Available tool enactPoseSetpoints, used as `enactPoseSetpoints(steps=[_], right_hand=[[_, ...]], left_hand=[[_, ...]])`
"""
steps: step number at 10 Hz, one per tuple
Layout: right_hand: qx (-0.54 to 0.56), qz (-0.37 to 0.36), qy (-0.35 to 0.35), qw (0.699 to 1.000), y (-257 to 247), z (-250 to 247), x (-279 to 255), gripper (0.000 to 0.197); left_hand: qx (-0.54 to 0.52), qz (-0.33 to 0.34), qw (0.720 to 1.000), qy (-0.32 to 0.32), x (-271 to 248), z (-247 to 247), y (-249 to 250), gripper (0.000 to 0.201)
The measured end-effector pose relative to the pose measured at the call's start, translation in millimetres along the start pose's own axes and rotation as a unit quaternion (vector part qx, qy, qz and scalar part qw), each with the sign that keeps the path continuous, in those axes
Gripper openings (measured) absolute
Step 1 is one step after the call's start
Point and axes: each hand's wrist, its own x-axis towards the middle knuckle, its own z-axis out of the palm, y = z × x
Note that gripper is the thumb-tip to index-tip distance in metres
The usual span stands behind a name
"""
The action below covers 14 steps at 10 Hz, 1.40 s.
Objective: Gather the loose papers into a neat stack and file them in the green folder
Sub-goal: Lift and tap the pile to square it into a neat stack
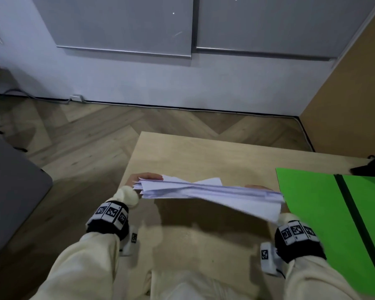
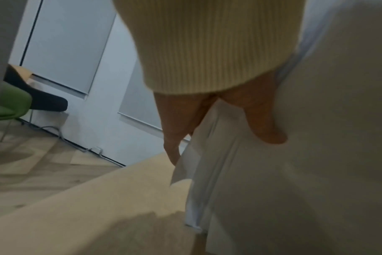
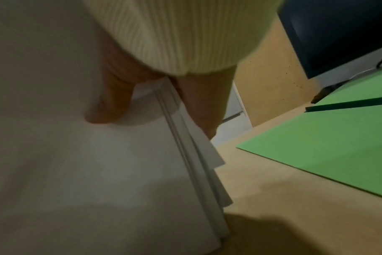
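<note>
A: Logging near to far. What are the hands doing?

B: The left hand (image 2: 251, 112) is pinching the left end of the paper stack (image 1: 210, 191), thumb on the near face and fingers on the far face. The right hand (image 3: 194, 96) is gripping the opposite end the same way. Neither hand is free.

A: Where is the stack lying?

B: It is hanging clear of the desk (image 1: 204, 154) and throwing a shadow on the wood below. Its long axis is running from 9 to 3 o'clock, with the 3 o'clock end sitting a little nearer the person. The sheets are lying unevenly, and corners are poking out at both ends.

A: Which relation is deciding the next move?

B: A green cover (image 1: 312, 202) with a dark strip (image 1: 351, 208) is lying flat on the desk at 3 o'clock from the stack, just beside its right end. So the right hand is the nearer one. The left hand, at 9 o'clock, is well apart from the cover.

A: Judgement?

B: I am reading this as squaring the sheets up. Any move to the cover would be travelling along the stack's own axis toward 3 o'clock, right hand leading. Loose sheets slipping out is the risk.

A: Farther out?

B: At 12 o'clock, past the desk's far edge, herringbone floor (image 1: 108, 126) is showing, then the wall (image 1: 160, 83).
</note>
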Motion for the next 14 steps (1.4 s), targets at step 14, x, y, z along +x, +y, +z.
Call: enactPoseSetpoints(steps=[14], right_hand=[[0.171, -0.227, 0.164, 0.945, -67.9, -4.0, -17.1, 0.022]], left_hand=[[-0.031, 0.017, 0.999, -0.002, 10.0, 21.6, 32.3, 0.035]])
